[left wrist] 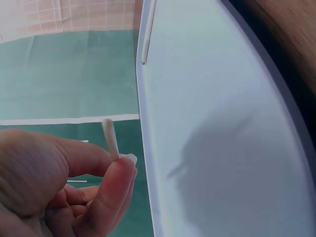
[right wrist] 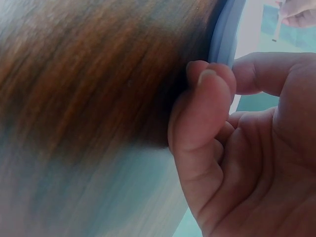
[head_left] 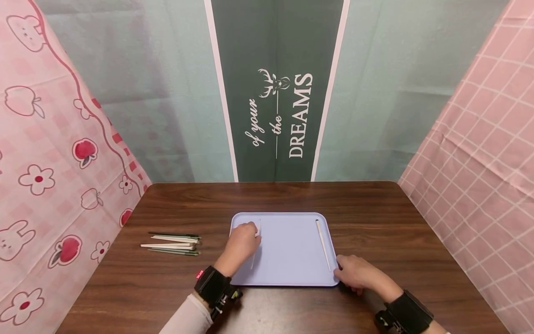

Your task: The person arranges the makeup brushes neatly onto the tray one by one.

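My left hand point(head_left: 244, 241) is over the left part of a pale lavender tray point(head_left: 288, 253). Between thumb and fingertips it pinches a thin white brush point(left wrist: 111, 140), held above the tray, which carries the hand's shadow. A second slim white brush point(head_left: 323, 245), dark at its far tip, lies lengthwise along the tray's right side. At the near right corner my right hand point(head_left: 353, 272) grips the tray's rim; in the right wrist view its curled fingers point(right wrist: 202, 113) are at the tray's edge.
Left of the tray, a loose bunch of brushes point(head_left: 173, 246) with white, green and dark handles lies on the brown wooden table point(head_left: 125, 283). Printed cloths hang on the left, behind and on the right, including a dark green panel point(head_left: 275, 41) with white lettering.
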Demonstrator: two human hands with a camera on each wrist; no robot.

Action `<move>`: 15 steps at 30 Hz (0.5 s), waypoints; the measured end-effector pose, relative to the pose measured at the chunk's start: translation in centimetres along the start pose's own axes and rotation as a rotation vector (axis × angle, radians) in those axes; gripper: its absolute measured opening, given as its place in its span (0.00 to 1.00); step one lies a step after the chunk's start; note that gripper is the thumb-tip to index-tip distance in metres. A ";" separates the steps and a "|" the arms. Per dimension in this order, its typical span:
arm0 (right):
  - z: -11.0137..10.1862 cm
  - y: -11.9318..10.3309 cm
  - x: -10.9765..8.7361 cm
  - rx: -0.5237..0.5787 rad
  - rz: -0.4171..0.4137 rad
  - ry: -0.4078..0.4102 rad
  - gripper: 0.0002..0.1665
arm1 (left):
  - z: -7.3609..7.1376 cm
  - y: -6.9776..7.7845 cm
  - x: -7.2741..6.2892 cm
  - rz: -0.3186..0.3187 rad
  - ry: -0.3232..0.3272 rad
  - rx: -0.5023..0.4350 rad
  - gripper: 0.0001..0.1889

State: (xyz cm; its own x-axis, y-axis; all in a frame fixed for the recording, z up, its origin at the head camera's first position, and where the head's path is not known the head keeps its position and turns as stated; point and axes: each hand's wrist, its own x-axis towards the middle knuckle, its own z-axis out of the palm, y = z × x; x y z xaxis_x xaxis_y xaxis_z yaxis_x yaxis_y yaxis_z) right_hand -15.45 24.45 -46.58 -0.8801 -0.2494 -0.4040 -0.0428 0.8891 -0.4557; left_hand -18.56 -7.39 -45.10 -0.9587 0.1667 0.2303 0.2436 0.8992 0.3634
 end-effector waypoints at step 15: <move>-0.1 -0.2 0.0 0.006 0.013 -0.012 0.09 | 2.4 2.5 1.5 -0.037 -0.069 -0.062 0.13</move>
State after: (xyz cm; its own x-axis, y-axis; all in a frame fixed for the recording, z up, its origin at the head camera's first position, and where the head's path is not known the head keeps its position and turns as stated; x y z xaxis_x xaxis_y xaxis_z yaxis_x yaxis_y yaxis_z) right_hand -15.49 24.28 -46.42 -0.8747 -0.2424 -0.4196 -0.0286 0.8902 -0.4546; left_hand -19.77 -3.91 -46.03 -0.9746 0.1631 0.1534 0.2142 0.8788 0.4264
